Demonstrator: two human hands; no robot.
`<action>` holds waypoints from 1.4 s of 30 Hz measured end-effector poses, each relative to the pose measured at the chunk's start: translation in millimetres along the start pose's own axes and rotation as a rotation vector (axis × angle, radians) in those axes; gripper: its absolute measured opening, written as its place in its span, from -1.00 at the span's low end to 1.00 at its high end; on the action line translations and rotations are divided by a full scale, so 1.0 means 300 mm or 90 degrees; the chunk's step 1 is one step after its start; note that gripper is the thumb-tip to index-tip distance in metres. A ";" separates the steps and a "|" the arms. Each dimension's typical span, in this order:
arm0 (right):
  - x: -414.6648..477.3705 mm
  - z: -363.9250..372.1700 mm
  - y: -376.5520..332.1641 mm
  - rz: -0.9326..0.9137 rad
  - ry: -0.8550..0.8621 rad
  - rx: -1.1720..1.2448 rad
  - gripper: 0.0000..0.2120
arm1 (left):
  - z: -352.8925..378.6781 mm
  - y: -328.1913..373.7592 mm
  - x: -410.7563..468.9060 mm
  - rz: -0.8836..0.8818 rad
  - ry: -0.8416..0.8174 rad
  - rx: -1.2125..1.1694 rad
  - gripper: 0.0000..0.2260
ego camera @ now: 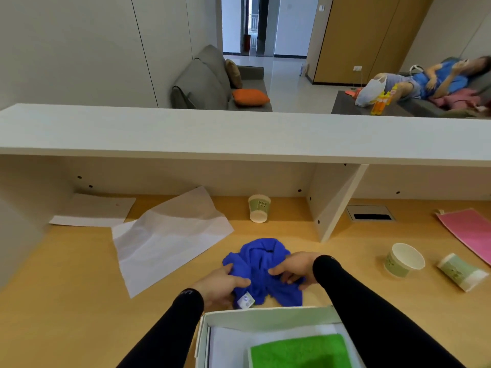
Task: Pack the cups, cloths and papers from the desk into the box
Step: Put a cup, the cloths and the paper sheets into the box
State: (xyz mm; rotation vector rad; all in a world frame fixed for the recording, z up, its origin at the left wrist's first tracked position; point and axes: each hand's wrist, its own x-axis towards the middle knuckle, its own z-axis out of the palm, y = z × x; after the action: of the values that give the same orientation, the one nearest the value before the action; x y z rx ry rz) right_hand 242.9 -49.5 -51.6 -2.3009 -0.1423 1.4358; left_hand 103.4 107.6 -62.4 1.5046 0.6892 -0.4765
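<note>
A crumpled blue cloth (261, 257) lies on the wooden desk (66, 274) just behind the white box (265, 316). My left hand (221, 285) grips its left edge and my right hand (295, 266) grips its right side. Inside the box lie a green cloth (300, 350) and white paper. A creased paper sheet (170, 235) and a flat sheet (93, 211) rest at the left. One green cup (259, 208) stands upside down at the back. Another cup (403, 260) stands upright at the right, a third (462, 272) lies on its side. A pink cloth (470, 232) lies far right.
A white shelf (239, 134) overhangs the desk's back, with a slanted divider panel (334, 203) right of centre. A cable grommet (370, 213) sits in the desk. Beyond are a grey sofa with an orange cushion and a person reclining at the far right.
</note>
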 end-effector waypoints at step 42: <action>-0.491 0.144 -0.217 -0.414 0.158 0.158 -0.87 | -0.320 0.024 -0.386 0.252 0.252 -0.057 -0.87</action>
State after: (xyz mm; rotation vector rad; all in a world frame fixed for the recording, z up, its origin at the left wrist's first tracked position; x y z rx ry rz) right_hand 145.9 -22.4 81.2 -1.9454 -0.5464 0.7872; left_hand 12.8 188.0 27.1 1.6169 0.6826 0.1567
